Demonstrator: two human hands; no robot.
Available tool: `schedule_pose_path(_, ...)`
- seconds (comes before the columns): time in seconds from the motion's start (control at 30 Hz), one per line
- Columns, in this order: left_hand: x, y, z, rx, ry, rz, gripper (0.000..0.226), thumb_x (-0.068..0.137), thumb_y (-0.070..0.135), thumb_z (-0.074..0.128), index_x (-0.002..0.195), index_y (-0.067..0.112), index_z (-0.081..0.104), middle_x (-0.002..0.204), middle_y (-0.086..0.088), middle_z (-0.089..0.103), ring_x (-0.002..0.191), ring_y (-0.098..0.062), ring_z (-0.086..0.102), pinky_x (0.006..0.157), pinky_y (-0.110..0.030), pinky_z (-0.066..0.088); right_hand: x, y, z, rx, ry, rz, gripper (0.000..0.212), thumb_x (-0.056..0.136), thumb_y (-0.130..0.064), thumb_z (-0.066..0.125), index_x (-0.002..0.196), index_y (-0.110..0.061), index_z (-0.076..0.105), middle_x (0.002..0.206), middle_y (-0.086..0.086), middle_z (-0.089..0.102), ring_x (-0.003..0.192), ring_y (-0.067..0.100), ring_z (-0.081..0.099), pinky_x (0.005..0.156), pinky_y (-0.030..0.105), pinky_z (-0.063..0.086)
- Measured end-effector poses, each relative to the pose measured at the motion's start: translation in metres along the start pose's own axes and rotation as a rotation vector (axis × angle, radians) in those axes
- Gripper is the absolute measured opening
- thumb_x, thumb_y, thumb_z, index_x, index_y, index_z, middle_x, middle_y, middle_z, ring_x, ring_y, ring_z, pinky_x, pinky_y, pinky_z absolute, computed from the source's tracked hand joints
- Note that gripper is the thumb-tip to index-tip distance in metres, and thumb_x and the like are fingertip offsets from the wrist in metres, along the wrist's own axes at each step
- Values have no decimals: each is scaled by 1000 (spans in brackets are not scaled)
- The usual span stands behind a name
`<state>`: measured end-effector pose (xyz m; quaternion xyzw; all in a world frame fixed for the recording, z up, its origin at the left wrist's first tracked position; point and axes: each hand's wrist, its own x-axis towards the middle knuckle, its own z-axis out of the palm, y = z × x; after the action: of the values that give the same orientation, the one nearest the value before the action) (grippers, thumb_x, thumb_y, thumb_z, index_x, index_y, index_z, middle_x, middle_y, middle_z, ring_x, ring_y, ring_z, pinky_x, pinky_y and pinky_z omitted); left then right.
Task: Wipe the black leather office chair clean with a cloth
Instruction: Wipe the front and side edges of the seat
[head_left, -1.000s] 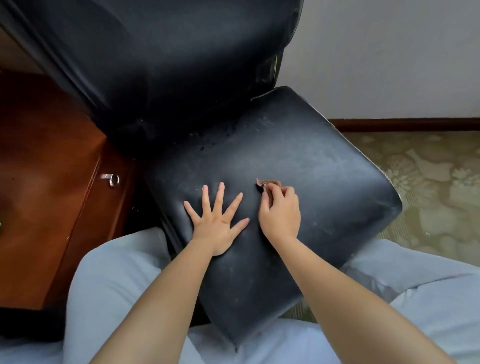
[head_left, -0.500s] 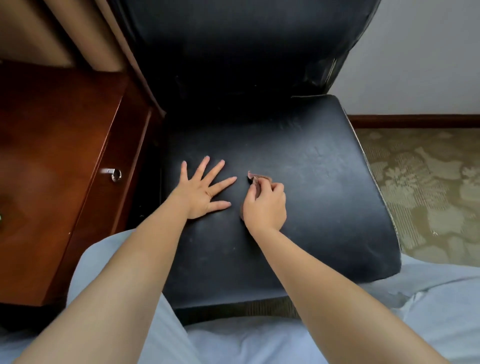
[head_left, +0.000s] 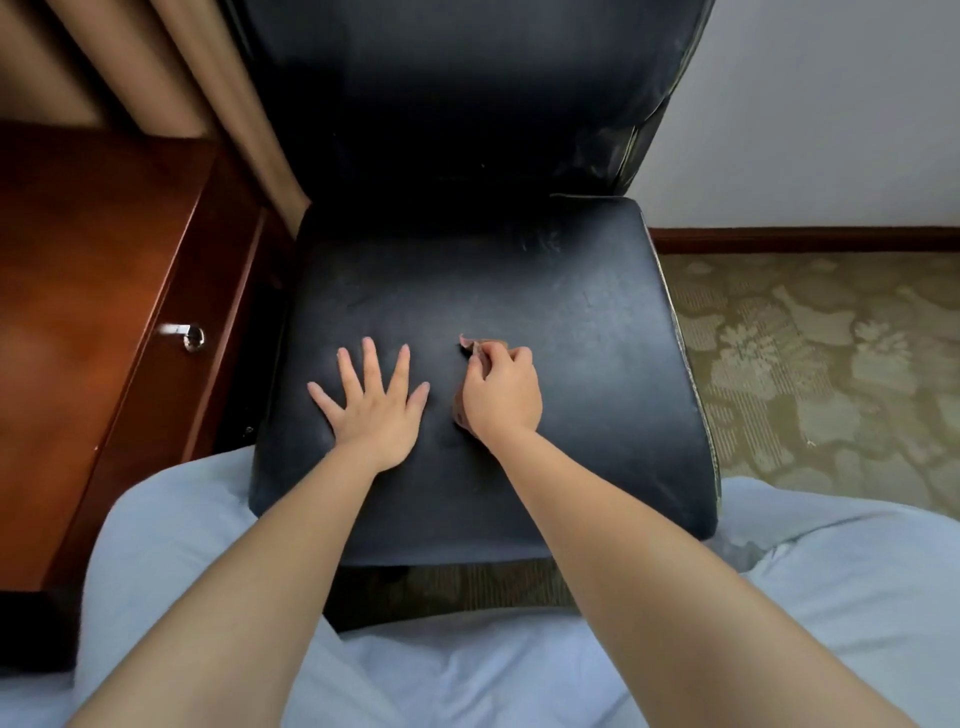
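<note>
The left hand (head_left: 375, 408) lies flat, fingers spread, on the black leather seat (head_left: 597, 332); the right hand (head_left: 501, 395) curls around a brown cloth (head_left: 470, 344) pressed there.

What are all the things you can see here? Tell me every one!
chair: one, black leather, middle
cloth: one, brownish, on the seat under the right hand
wooden cabinet: one, reddish brown, left of the chair
knob: one, silver, on the cabinet front
curtain: one, tan, top left
carpet: patterned green, right
wall: white, top right
trousers: light blue, bottom
left hand: flat on the seat
right hand: gripping the cloth
</note>
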<state>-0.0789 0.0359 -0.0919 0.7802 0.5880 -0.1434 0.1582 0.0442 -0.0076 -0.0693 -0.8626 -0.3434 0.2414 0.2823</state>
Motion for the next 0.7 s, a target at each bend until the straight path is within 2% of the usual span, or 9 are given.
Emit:
schedule_pose_path(0.17,-4,-2,9,49,119,30,58,98,54,4,150,37,-14,159,-6,-20,144,-33,-22,112,-65,-7,3,4,3,-20,0,-14,27,99,-35,39,113,-21,57,109,1,45,89,17,49,69,29,40)
schedule_pose_path(0.3,5,-7,13,103,220,64,58,97,53,4,150,37,-11,160,-7,-14,146,-34,-16,112,-64,-3,4,1,10,-24,62,-31,25,97,-34,41,110,-22,58,103,-2,44,88,16,50,67,28,40)
schedule_pose_path(0.5,21,-22,14,130,236,132,57,92,53,-1,143,36,-21,160,-5,-16,145,-33,-17,112,-64,-5,2,-8,27,-61,155,-13,22,96,-32,44,106,-21,59,102,-2,45,89,16,50,63,28,39)
schedule_pose_path(0.7,46,-44,-5,188,217,267,61,92,55,0,150,38,-9,160,-4,-16,146,-30,-17,112,-63,-7,2,-21,36,-38,89,38,25,96,-36,42,113,-23,57,109,1,46,96,20,53,69,30,41)
